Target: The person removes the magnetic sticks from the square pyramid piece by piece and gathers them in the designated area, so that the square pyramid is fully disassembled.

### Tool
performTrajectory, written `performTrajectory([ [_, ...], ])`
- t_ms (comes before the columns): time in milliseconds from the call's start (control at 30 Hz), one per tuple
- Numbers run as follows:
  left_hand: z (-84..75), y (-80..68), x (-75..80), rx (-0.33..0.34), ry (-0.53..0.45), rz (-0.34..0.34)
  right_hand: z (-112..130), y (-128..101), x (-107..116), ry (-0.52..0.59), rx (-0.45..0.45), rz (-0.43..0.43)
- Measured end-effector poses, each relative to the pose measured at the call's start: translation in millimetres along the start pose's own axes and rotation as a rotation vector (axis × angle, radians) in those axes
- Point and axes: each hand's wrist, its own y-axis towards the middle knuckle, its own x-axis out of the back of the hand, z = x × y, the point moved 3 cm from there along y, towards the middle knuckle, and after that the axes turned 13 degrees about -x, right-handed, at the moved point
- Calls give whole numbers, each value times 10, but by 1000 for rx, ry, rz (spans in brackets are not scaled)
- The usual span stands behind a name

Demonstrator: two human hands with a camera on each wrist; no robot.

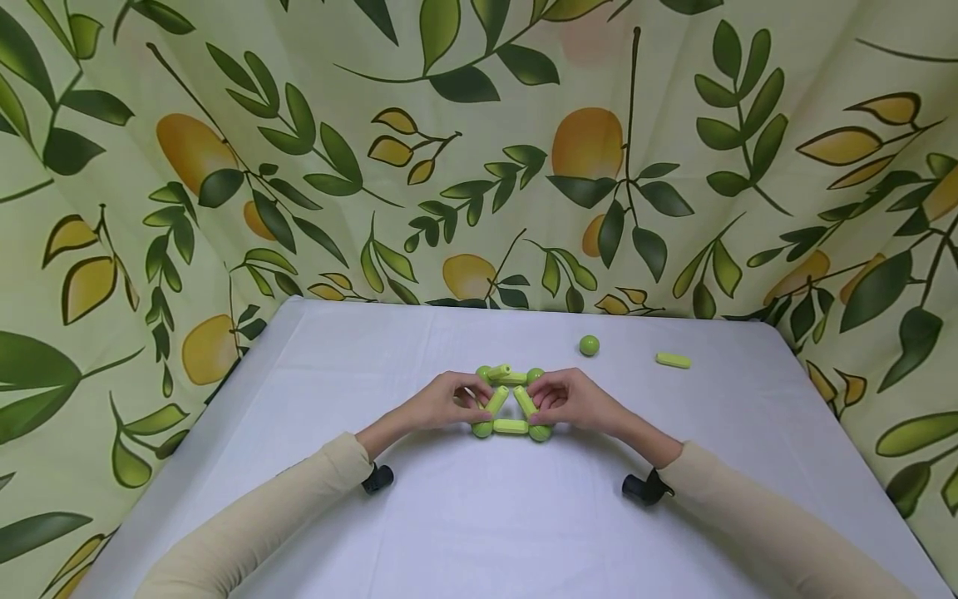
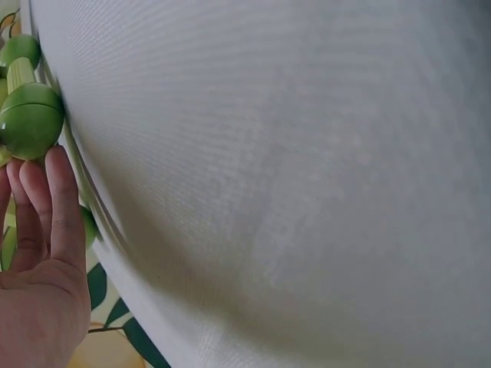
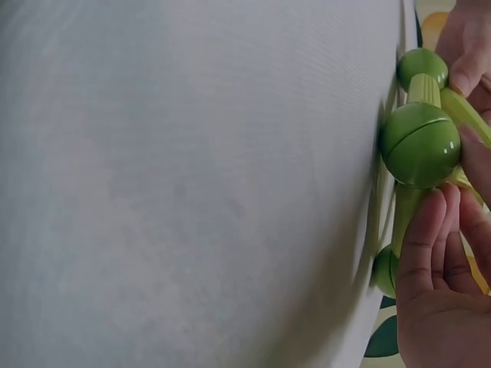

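A frame [image 1: 511, 427] of green balls and pale green rods is seen resting on the tabletop [image 1: 509, 507], about midway between the left and right edges and toward the far edge. Its left side is held by the left hand [image 1: 441, 401], its right side by the right hand [image 1: 582, 399]; at each, part of the frame is pinched between thumb and fingers (the exact grip is partly hidden). In the right wrist view, the near-right ball [image 3: 420, 146] is touched by the right thumb. From the near balls two leaning rods, left [image 1: 496, 402] and right [image 1: 525, 402], are tilted inward, upper ends apart; a third raised rod [image 1: 499, 371] is noted by the far-left ball [image 1: 483, 374]. A loose ball [image 1: 589, 345] is found near the far edge, right of the frame, and a loose rod [image 1: 673, 360] farther toward the far right corner. Beyond is hung a leaf-and-fruit-patterned cloth [image 1: 479, 166].
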Motion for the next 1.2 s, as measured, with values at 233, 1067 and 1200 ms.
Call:
performTrajectory([
  [233,10,0,1,-9,-9,-2,-1,-14,-21,-1,-4,-15],
  [1067,-13,10,-5,1,-7,2,28,-111,159,46,110,-89],
  [1200,-5,4,-2,5,-1,4,-9,-151,240,62,107,-105],
])
